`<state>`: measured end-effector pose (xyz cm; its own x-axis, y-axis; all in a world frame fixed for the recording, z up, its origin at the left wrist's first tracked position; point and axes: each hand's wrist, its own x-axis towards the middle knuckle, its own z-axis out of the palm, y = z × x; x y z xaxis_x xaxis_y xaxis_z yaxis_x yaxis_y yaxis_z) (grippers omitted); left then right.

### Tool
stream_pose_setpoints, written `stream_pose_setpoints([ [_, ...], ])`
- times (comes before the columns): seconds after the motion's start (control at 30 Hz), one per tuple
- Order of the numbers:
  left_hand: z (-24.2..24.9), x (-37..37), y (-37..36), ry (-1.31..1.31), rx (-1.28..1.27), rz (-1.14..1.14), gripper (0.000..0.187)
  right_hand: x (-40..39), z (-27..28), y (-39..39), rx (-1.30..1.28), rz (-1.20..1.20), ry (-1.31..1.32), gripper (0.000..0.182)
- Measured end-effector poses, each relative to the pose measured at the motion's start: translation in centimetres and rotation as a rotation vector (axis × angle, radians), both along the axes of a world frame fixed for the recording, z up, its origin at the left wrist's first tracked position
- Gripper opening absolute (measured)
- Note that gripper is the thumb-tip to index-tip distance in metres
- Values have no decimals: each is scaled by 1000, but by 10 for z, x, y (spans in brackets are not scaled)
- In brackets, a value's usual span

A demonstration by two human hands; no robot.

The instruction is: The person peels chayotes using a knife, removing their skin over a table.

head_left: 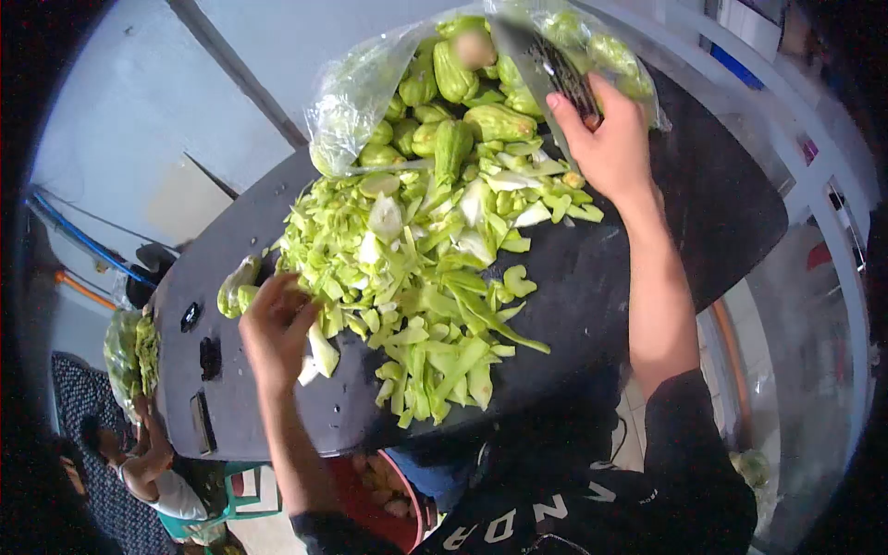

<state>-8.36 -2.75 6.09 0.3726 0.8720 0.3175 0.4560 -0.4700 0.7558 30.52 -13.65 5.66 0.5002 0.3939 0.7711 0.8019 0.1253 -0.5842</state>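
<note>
My right hand (606, 139) is closed on a knife (546, 69) with a broad, dark blade, over the near side of a clear plastic bag (356, 88). Whole green chayotes (453, 74) fill the bag's mouth and spill toward a wide heap of chayote peels (342, 231) and pale cut pieces. At the heap's left edge, my left hand (275, 324) hovers with loosely bent fingers, thumb apart from them; nothing shows in it. Just beyond it lies a chayote (239, 285). A pale piece (322, 351) lies beside its fingers.
The dark table (573, 305) has a rounded edge. Small black objects (210, 356) and a phone-like slab (202, 421) lie at its left. A red tub (407, 490) stands below the near edge. Another person (157, 472) sits at lower left, handling a bag of greens (125, 356).
</note>
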Motion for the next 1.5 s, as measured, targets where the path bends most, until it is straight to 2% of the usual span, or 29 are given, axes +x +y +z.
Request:
stream_pose_setpoints([
  [0.07,-13,43,48,251,288,-168,40,-7,7,-6,-30,16,28,27],
  [0.13,-5,107,60,213,289,-232,33,-4,4,-2,-26,13,5,26],
  [0.2,-11,167,78,169,292,-297,36,-5,2,-3,-95,15,6,23],
  [0.3,-34,245,106,522,286,-169,61,-10,0,0,-92,30,-33,21],
  [0.33,-36,263,109,636,175,-186,60,-10,-2,1,-98,48,-47,21],
  [0.43,-46,280,105,652,140,-89,58,-16,2,-1,-205,73,33,21],
  [0.47,-61,283,115,602,259,-41,49,-17,2,1,-209,86,30,21],
  [0.5,-59,280,122,603,249,-30,49,-16,1,2,-184,99,-13,22],
  [0.57,-52,262,140,225,-109,-304,36,-19,-3,-2,-170,131,-49,23],
  [0.6,-50,248,152,32,-533,-406,23,-21,-2,-6,-235,277,23,24],
  [0.63,-49,233,166,-225,-821,-546,17,-25,0,-7,-300,429,96,25],
  [0.67,-45,218,167,-322,-795,-495,16,-39,22,-22,-510,399,-52,25],
  [0.7,-39,205,170,-417,-756,-448,15,-48,30,-28,-654,540,13,24],
  [0.73,-39,192,182,-519,-800,-549,18,-59,38,-31,-759,630,-5,24],
  [0.77,-38,180,190,-625,-681,-577,21,-71,42,-33,-871,717,-20,24],
  [0.83,-6,160,164,-643,-636,-357,23,-101,44,-27,-895,969,-290,24],
  [0.87,-6,155,164,-485,-538,-297,37,-120,50,-24,-1118,1073,-206,24],
  [0.9,-8,155,166,-492,-540,-297,37,-133,37,-19,-1085,1176,-293,24],
  [0.97,-9,164,166,76,-258,-337,54,-161,23,-16,-1158,1241,-417,20],
  [1.0,-11,172,162,211,-113,-348,66,-171,16,-12,-1192,1251,-452,19],
  [1.03,-17,179,155,208,-120,-349,66,-180,9,-10,-1228,1264,-480,18],
  [1.1,-26,198,145,367,306,-527,69,-188,0,-6,-1276,1259,-479,18],
  [1.17,-24,220,128,576,402,-594,75,-184,-16,-1,-1324,1246,-480,19],
  [1.23,-23,234,112,656,381,-598,79,-178,-40,4,-1208,1240,-367,20],
  [1.27,-26,241,107,734,495,-632,79,-174,-27,5,-1309,1209,-369,20],
  [1.33,-33,253,97,813,584,-669,80,-163,-22,4,-1279,1125,-332,19],
  [1.4,-34,266,93,895,769,-679,72,-157,-14,-1,-1231,1078,-358,18],
  [1.43,-34,270,93,938,869,-680,69,-157,-14,-2,-1229,1093,-357,18],
  [1.5,-39,283,100,978,866,-693,68,-158,-18,-10,-1065,1257,-420,17],
])
